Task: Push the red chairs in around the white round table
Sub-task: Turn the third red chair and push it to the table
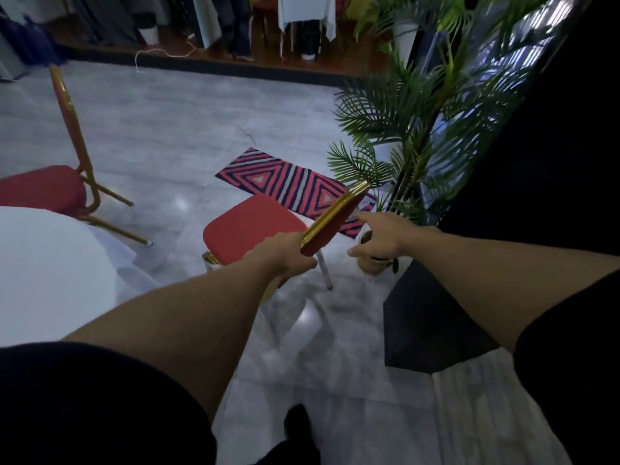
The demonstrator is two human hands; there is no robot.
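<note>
A red chair (pixel 250 229) with a gold frame stands in the middle of the floor, away from the table, its backrest towards me. My left hand (pixel 285 258) grips the near end of the backrest's top rail. My right hand (pixel 380 238) hovers just right of the backrest, fingers spread and one finger pointing at the rail, holding nothing. The white round table (pixel 43 273) fills the left edge, draped in a white cloth. A second red chair (pixel 43 187) stands beyond the table at the left, its seat close to the table's rim.
A potted palm (pixel 412 129) stands right of the held chair, its basket pot (pixel 372 260) near my right hand. A striped red mat (pixel 285 181) lies on the grey floor behind the chair. A dark box (pixel 432 323) sits at the right. A raised wooden platform runs along the back.
</note>
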